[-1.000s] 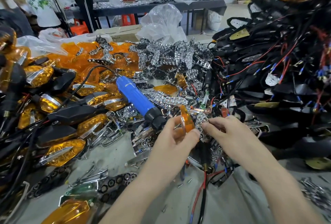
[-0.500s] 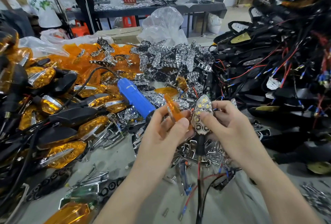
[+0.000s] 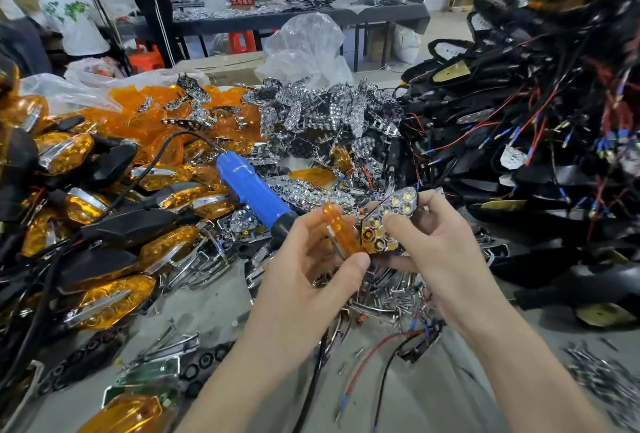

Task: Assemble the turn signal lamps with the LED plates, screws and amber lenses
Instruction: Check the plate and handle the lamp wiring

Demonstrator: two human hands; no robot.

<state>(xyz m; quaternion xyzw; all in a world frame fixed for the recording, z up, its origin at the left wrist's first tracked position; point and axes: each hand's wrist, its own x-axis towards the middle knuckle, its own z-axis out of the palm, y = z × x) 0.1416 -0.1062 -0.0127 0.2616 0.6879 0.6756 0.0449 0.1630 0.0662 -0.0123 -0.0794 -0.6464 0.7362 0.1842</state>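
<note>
Pinches amber lens (image 3: pixel 341 232) in left hand (image 3: pixel 308 270), grips lamp (image 3: pixel 375 237) in right hand (image 3: pixel 441 249) mid-frame, LED plate (image 3: pixel 401 202) facing up, likely to seat lens.

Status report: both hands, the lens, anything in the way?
Left hand pinching amber lens. Right hand gripping lamp, LED plate facing up. Lens beside lamp, not seated. Nothing between them; blue screwdriver lies behind.
</note>
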